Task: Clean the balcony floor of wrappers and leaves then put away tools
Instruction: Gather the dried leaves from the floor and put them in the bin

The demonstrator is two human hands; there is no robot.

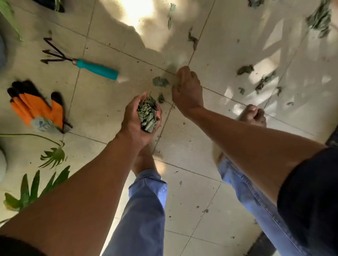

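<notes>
Left hand point(140, 118) cups a wad of dry leaves point(147, 116) as a holding bin, while right hand point(186, 89), just beside, curls down pinching floor scraps point(160, 81).

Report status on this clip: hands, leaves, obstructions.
Left hand cupping a wad of dry leaves. Right hand down at floor, picking at scattered leaves. Hand rake and orange glove lie left, clear.
</notes>
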